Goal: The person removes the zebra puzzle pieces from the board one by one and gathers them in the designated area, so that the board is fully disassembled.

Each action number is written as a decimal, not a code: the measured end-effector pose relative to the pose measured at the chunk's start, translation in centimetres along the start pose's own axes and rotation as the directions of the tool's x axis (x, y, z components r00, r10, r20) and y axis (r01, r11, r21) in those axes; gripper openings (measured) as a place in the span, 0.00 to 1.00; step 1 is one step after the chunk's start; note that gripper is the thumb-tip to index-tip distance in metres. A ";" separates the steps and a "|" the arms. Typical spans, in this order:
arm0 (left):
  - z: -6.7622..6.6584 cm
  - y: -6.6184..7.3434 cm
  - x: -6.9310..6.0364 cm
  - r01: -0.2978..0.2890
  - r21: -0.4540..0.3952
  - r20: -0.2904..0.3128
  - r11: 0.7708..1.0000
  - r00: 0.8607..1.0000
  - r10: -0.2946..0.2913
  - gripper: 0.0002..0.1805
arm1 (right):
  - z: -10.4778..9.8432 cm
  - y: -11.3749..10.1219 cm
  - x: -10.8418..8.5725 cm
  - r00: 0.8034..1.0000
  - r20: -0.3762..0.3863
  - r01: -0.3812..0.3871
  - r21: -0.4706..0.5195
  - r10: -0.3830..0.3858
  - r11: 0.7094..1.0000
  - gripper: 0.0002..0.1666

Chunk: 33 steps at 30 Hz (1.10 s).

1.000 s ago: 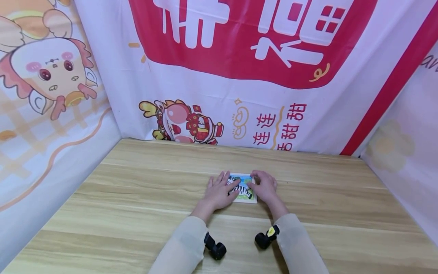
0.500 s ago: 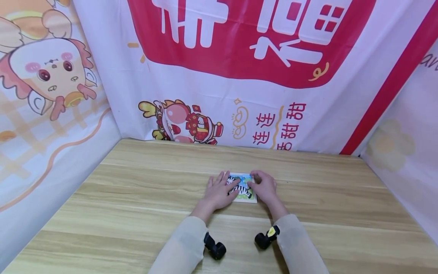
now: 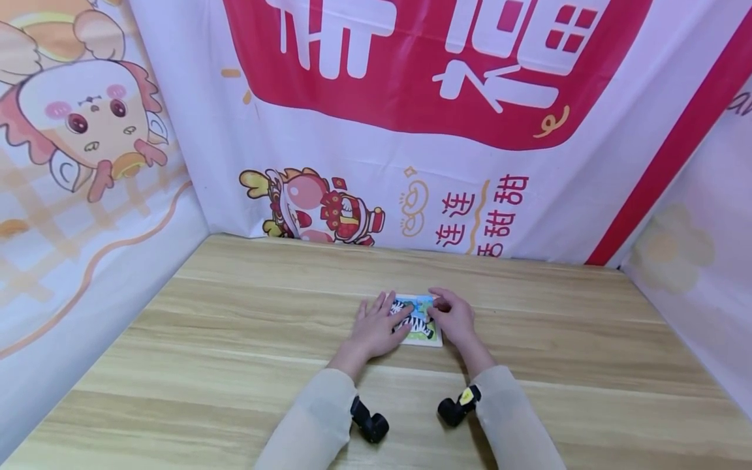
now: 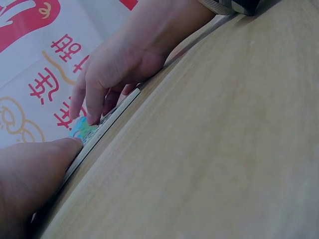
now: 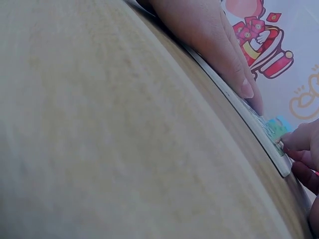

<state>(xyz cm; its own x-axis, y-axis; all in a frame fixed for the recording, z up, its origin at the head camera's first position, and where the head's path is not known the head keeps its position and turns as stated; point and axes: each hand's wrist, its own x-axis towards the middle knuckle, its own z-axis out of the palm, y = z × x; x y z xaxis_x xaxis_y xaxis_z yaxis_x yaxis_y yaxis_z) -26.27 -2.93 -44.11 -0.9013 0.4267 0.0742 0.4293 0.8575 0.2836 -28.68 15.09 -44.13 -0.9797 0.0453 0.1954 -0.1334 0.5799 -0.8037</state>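
Note:
A small zebra picture puzzle (image 3: 420, 325) lies on the wooden table, its pale board edge (image 4: 107, 127) facing me. My left hand (image 3: 375, 331) rests flat over the puzzle's left part, fingers spread and thumb across the zebra, hiding that side. At the upper right corner, my right hand (image 3: 457, 320) pinches a blue and green puzzle piece (image 3: 424, 305) between thumb and fingers. In the right wrist view this piece (image 5: 279, 127) stands tilted up above the board. The fingertips partly cover it.
The wooden table (image 3: 235, 365) spreads out on all sides of the puzzle. A printed cloth (image 3: 399, 150) hangs along its back edge, with more cloth at left and right. Black wrist cameras (image 3: 371, 423) sit on both sleeves.
The blue and green piece at the upper right has shifted and tilted up slightly with my right fingers. My left hand stays in place on the puzzle.

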 end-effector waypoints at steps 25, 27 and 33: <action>0.1 -0.2 -0.1 -0.014 0.011 -0.019 1.000 1.000 0.014 0.26 | -0.8 0.1 0.4 0.992 0.104 -0.075 0.081 0.066 0.994 0.20; 0.1 -0.1 -0.1 -0.013 0.013 -0.018 1.000 1.000 0.013 0.27 | -1.1 0.0 0.4 0.991 0.103 -0.091 0.097 0.081 0.991 0.20; 0.3 -0.1 -0.1 -0.015 0.014 -0.022 1.000 1.000 0.015 0.26 | -2.5 -0.5 0.5 0.987 0.096 -0.138 0.120 0.127 0.983 0.22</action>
<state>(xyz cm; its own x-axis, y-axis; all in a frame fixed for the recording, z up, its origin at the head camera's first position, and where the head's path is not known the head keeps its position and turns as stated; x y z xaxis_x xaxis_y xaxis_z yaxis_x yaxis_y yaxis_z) -26.16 -2.99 -44.41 -0.8959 0.4329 0.0997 0.4431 0.8550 0.2694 -28.70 16.86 -42.24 -0.9985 0.0407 0.0368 -0.0137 0.4658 -0.8848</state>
